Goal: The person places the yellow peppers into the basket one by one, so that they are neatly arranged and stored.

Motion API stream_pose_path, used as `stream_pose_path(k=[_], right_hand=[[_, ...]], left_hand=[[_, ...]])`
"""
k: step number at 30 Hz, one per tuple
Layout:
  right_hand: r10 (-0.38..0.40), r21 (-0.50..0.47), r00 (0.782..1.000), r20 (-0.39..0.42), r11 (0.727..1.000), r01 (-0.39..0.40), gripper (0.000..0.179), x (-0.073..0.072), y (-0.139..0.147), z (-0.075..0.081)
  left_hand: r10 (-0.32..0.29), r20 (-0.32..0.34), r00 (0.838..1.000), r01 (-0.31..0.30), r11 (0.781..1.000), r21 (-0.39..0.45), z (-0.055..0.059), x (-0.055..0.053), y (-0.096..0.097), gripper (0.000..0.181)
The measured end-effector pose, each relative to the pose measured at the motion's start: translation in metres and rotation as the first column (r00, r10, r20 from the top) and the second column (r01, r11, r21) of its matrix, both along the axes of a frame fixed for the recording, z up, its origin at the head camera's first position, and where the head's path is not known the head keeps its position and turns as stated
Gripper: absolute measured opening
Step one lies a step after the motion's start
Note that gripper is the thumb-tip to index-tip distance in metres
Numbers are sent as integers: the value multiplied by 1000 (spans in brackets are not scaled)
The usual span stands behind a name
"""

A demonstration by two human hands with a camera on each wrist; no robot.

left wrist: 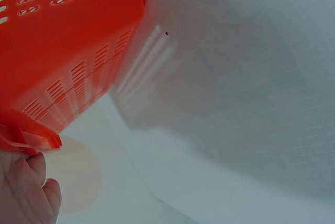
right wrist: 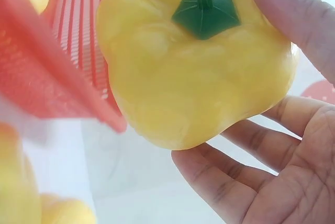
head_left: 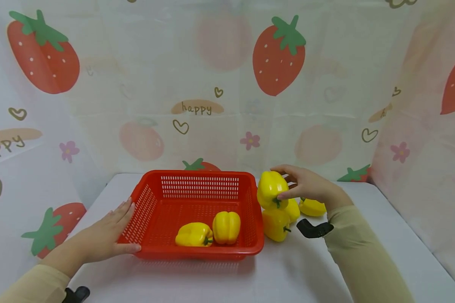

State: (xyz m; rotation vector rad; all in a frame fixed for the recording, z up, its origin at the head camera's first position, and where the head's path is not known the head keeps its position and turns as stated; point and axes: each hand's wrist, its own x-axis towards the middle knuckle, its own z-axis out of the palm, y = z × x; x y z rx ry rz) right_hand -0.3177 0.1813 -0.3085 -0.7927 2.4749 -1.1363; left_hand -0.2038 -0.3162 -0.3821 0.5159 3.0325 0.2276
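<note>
A yellow bell pepper [head_left: 271, 187] is held up by my right hand [head_left: 310, 185], just beyond the right rim of a red plastic basket [head_left: 163, 251]. The right wrist view shows thumb and fingers around this pepper [right wrist: 193, 88], its green stem facing the camera. My left hand [head_left: 98, 237] rests against the basket's left side with fingers extended, thumb near the front corner. In the left wrist view, only part of that hand [left wrist: 23, 187] shows by the basket edge. Two yellow peppers, one lying [head_left: 191, 234] and one beside it [head_left: 226, 227], are inside the basket.
On the white table [head_left: 299, 269], right of the basket, more yellow peppers lie under and behind the raised one: a near pepper [head_left: 275, 225], a partly hidden pepper [head_left: 293, 210] and a farther pepper [head_left: 312, 207]. A strawberry-patterned curtain [head_left: 155, 54] hangs behind.
</note>
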Motion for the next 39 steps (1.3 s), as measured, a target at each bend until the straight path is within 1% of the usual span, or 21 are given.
stream_pose_path(k=[7,19,26,33,39], right_hand=[[33,-5,999,-8,999,-33,72,-3,-21,6],[70,14,997,-14,997,-69,73,-10,-55,3],[47,71,998,-49,997,-43,75,-15,-71,1],[30,76,999,-41,997,-27,77,-21,-81,-5],[19,82,998,-65,997,-14,74,-24,-91,-9]], left_hand=[[-7,-8,1000,7,1000,1,-1,1,0,112],[-7,-4,1000,7,1000,2,-2,0,-1,112],[-6,-4,1000,6,1000,-3,-1,-1,-1,113],[-2,6,1000,2,1000,0,1,0,0,113],[-1,6,1000,1,1000,3,2,1,1,113]])
